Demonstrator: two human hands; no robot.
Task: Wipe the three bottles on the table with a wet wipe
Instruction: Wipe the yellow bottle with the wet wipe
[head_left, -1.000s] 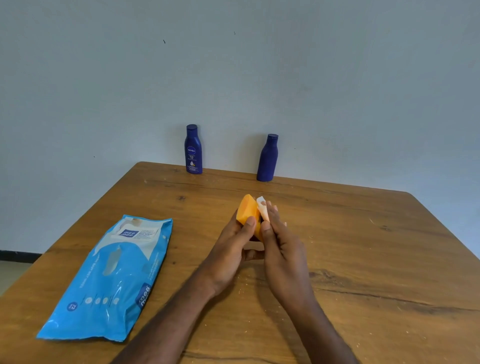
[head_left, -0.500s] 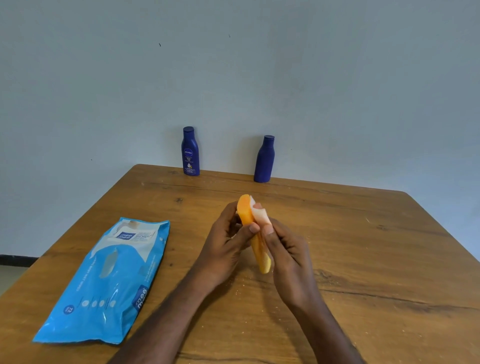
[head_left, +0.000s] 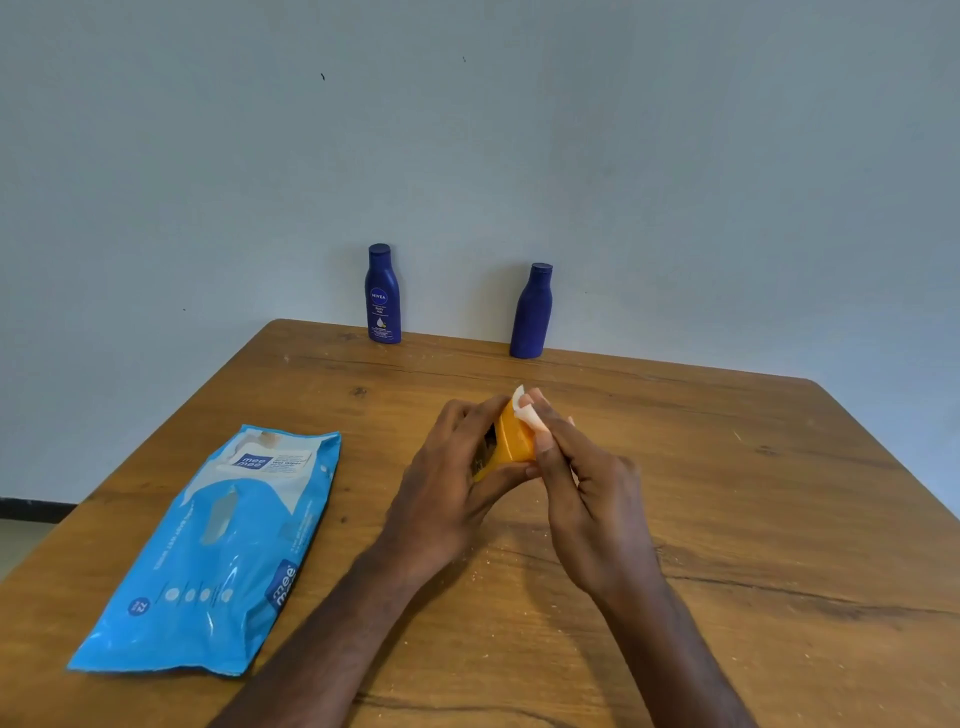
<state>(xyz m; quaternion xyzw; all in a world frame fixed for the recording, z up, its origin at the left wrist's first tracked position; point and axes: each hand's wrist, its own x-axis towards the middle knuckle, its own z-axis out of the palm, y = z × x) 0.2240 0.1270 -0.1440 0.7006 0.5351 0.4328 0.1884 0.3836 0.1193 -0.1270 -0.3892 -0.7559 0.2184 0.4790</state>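
My left hand (head_left: 447, 483) grips an orange bottle (head_left: 511, 441) above the middle of the wooden table (head_left: 753, 519). My right hand (head_left: 587, 493) pinches a small white wet wipe (head_left: 527, 413) against the bottle's upper end. Most of the orange bottle is hidden between my fingers. Two dark blue bottles stand upright at the table's far edge against the wall: a labelled one (head_left: 383, 295) on the left and a plain one (head_left: 531, 313) on the right.
A blue pack of wet wipes (head_left: 218, 551) lies flat on the left part of the table, near its front edge. A pale wall rises directly behind the far edge. The table's right edge slants away at the right.
The orange bottle has turned in my left hand and shows less of its length. The wipe in my right hand has moved up to the bottle's upper end.
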